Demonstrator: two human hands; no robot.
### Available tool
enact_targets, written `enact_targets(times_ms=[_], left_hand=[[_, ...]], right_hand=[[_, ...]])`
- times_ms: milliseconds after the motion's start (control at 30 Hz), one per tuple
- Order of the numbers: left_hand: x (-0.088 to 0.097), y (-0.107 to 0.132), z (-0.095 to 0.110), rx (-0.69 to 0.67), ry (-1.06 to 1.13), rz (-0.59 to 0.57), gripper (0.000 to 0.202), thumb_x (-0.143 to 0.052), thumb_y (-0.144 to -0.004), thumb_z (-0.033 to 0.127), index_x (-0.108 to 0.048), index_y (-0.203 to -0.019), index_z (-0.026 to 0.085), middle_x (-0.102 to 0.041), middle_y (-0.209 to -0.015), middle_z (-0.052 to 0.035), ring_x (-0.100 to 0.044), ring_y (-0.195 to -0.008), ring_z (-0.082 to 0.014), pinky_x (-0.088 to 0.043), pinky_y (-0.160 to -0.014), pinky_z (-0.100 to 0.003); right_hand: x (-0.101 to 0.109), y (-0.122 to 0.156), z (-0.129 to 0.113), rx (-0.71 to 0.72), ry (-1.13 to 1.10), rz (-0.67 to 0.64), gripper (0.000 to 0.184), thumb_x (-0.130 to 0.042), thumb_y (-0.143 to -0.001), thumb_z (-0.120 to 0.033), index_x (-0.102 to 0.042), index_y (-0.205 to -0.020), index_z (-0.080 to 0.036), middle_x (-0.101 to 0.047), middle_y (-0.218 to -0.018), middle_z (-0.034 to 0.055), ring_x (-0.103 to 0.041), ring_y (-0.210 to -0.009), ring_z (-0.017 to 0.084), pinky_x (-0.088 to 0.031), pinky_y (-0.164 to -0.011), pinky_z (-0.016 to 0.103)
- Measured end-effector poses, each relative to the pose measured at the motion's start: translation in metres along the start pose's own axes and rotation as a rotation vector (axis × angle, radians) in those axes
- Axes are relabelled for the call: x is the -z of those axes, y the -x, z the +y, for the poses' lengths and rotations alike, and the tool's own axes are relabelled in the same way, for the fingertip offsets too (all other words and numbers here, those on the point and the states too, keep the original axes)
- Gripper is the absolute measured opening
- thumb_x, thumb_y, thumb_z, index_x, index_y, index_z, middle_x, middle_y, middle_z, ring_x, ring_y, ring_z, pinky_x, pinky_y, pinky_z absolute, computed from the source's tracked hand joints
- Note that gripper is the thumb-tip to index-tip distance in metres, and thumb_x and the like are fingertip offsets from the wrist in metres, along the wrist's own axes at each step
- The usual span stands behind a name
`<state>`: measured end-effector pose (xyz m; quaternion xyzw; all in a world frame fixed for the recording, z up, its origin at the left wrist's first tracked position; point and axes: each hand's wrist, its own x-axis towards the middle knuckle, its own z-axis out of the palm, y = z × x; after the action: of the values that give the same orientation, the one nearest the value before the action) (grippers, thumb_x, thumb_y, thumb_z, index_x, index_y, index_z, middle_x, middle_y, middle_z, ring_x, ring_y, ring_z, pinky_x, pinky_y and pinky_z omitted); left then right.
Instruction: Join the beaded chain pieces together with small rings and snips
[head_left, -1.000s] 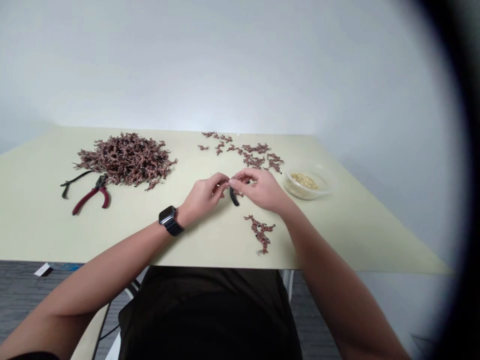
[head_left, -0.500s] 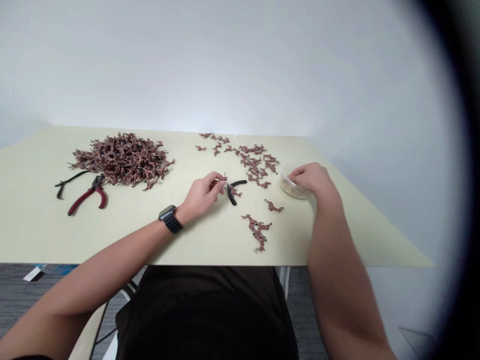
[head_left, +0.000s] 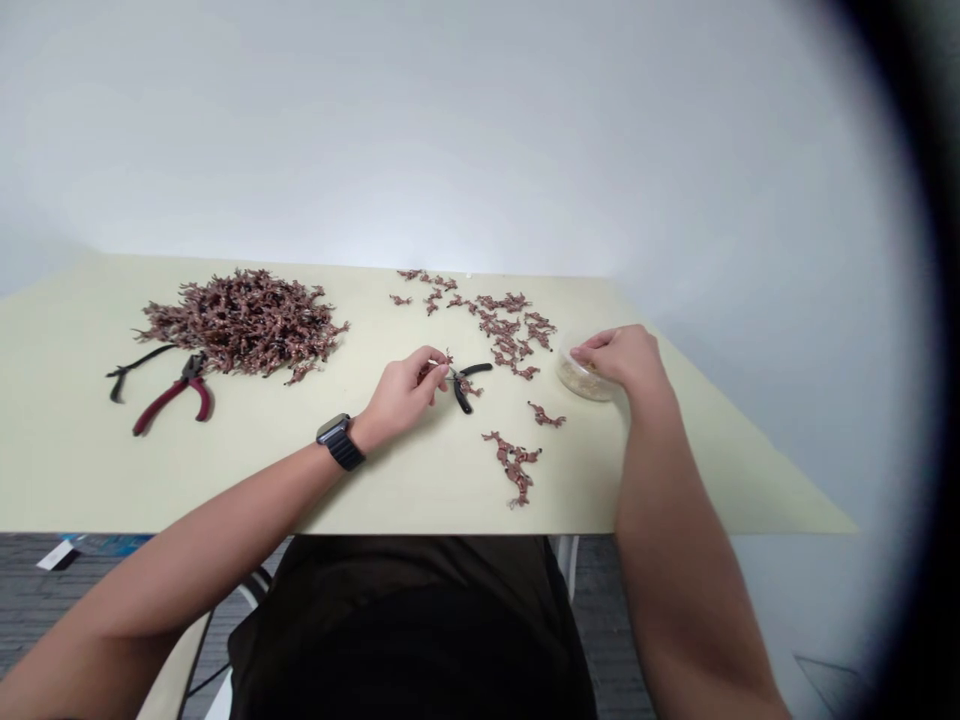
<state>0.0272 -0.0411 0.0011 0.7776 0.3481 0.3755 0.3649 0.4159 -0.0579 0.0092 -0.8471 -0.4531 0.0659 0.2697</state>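
Note:
My left hand (head_left: 401,392) pinches a small copper-coloured branching piece (head_left: 437,366) at its fingertips. Right beside those fingertips are black-handled small pliers (head_left: 465,385), with their jaws toward the hand and handles spread to the right. My right hand (head_left: 619,358) rests at a clear plastic bowl (head_left: 583,382), its fingers over the rim. Pale gold grains (head_left: 577,378) lie inside, partly hidden by the fingers. I cannot tell whether those fingers hold any.
A large heap of copper-brown branching pieces (head_left: 244,322) lies on the cream table (head_left: 420,490) at left, beside red-handled pliers (head_left: 174,402) and a black-handled tool (head_left: 139,365). Smaller pieces (head_left: 495,320) are scattered at the back; a cluster (head_left: 514,465) lies near the front edge.
My right hand has left the black pliers and moved right to the bowl, which now sits further left. A small branching piece now lies on the table near the bowl.

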Motion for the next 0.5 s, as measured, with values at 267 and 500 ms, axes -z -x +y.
enact_targets(times_ms=[267,500], left_hand=[[-0.006,-0.003,-0.004,0.177,0.45,-0.114,0.037,-0.062,-0.1,0.053,-0.056,-0.112,0.018,-0.078,-0.104,-0.0119,-0.071,-0.062,-0.0134,-0.056,-0.062,-0.026],[-0.007,0.004,0.014,0.077,0.529,-0.047,0.038,-0.06,-0.101,0.053,-0.053,-0.115,0.019,-0.074,-0.123,-0.0157,-0.073,-0.066,-0.0123,-0.059,-0.062,-0.026]], right_hand=[[0.009,0.016,-0.023,0.11,-0.226,0.193,0.014,-0.074,-0.081,-0.031,-0.083,-0.085,-0.021,-0.079,-0.082,0.0082,-0.07,-0.078,0.023,-0.054,-0.081,0.038],[-0.012,0.079,-0.096,0.236,-0.901,-0.379,0.036,-0.092,-0.071,-0.049,-0.083,-0.089,-0.019,-0.078,-0.089,0.0117,-0.065,-0.071,0.019,-0.053,-0.057,0.031]])
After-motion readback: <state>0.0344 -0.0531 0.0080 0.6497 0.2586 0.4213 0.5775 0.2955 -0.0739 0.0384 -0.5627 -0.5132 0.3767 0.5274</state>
